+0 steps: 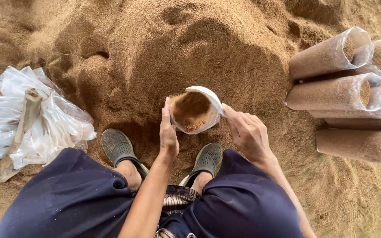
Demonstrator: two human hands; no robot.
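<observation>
My left hand (168, 132) grips the left rim of a clear plastic bag (196, 124) that stands partly filled with brown sawdust. Just to the right, my right hand (247, 132) holds a white scoop (209, 96) tipped over the bag's mouth. Sawdust (191, 108) slides from the scoop into the bag. The bag rests at the foot of a big sawdust pile (177, 48), right in front of my two feet in grey clogs.
A heap of empty clear bags (49, 128) lies at the left, weighted by a wooden stick (25, 119). Several filled, cylinder-shaped bags (331, 92) lie stacked on their sides at the right. My grey clogs (120, 147) and dark trousers fill the bottom.
</observation>
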